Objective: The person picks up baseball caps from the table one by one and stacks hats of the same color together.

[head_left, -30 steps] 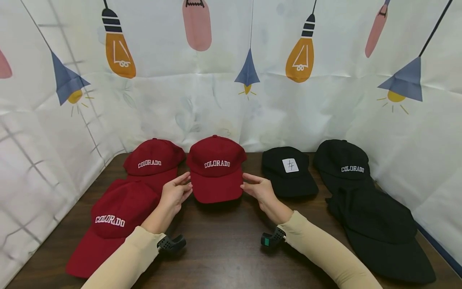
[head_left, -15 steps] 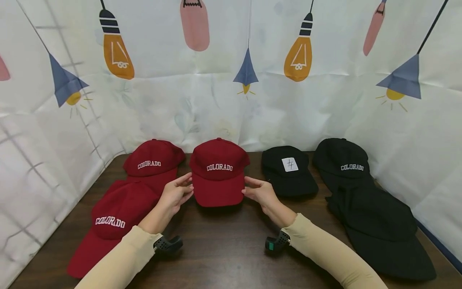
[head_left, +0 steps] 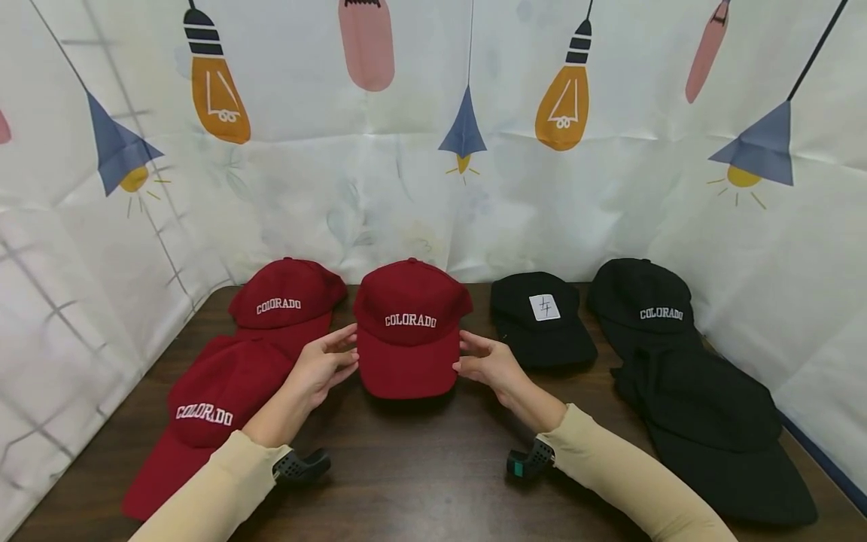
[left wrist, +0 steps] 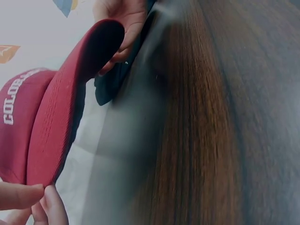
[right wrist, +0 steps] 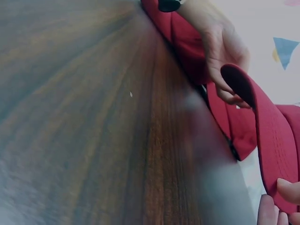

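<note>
A red baseball cap (head_left: 410, 369) with white COLORADO lettering hangs between my hands at the centre of the head view, brim toward me. My left hand (head_left: 323, 369) pinches the left edge of its brim between thumb and fingers. On the opposite edge, my right hand (head_left: 493, 367) pinches the brim the same way. The left wrist view shows the curved brim (left wrist: 61, 112) raised off the wood, its dark underside showing. From the right wrist, thumb and fingers (right wrist: 288, 191) press the brim's corner from both sides.
Two red COLORADO caps, one at the back (head_left: 287, 301) and one nearer (head_left: 223, 399), overlap on the left of the brown table (head_left: 413, 482). A black cap with a white label (head_left: 535, 331) stands right of centre. Two more black caps (head_left: 718, 421) lie far right. A patterned curtain (head_left: 406, 188) hangs behind.
The held red cap has come slightly nearer and lower in the head view, with both hands still on its brim. The other caps have stayed put.
</note>
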Available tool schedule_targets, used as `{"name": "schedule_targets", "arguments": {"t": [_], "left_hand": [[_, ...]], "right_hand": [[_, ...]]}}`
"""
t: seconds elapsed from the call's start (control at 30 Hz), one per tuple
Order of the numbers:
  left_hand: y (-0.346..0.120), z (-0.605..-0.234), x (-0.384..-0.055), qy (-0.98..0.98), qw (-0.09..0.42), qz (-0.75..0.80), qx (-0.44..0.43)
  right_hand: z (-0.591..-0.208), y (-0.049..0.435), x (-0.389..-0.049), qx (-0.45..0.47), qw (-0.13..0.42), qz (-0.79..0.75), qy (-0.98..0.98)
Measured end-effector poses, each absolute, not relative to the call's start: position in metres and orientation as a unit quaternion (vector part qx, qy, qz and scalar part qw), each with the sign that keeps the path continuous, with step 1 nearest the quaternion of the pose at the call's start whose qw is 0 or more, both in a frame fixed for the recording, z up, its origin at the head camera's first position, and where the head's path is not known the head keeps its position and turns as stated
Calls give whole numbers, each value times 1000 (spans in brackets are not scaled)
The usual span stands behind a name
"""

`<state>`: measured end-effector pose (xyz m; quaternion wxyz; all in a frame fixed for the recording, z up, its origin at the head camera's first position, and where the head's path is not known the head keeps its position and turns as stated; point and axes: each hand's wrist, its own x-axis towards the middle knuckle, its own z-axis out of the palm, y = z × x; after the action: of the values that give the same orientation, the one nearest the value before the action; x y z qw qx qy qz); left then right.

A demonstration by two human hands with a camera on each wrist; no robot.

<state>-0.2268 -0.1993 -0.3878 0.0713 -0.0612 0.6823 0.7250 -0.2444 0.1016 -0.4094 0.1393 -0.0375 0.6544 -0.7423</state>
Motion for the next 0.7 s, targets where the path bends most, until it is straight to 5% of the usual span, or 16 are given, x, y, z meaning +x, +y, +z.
{"name": "schedule_targets", "arguments": {"t": [0.7], "left_hand": [[-220, -384, -221, 688, 114, 717, -22]], "right_hand": [[-407, 102, -221, -70, 160, -723, 668]]}}
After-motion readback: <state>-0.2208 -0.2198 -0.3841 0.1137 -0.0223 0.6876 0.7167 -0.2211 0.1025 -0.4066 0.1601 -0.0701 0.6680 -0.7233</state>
